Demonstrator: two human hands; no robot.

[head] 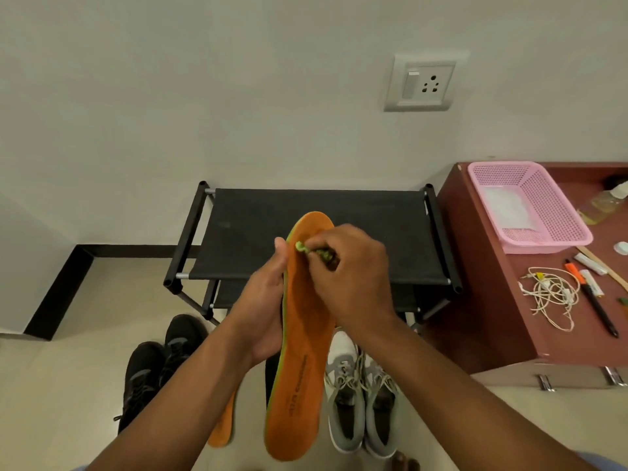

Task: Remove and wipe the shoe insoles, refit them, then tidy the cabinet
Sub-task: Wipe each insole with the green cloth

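An orange insole (302, 362) with a green edge stands lengthwise in front of me, toe end up. My left hand (261, 307) grips its left edge near the middle, thumb on top. My right hand (350, 280) holds a small bunched green cloth (314, 251) and presses it on the insole's upper part. A second orange insole (224, 426) lies on the floor below my left forearm. A pair of black shoes (153, 368) stands on the floor at the left, a pair of grey and white shoes (363, 402) at the right.
A black fabric shoe rack (373, 232) stands against the wall behind my hands. A maroon cabinet (489, 300) at the right carries a pink basket (530, 205), a tangled white cable (550, 297), pens and a bottle. A wall socket (423, 83) sits above.
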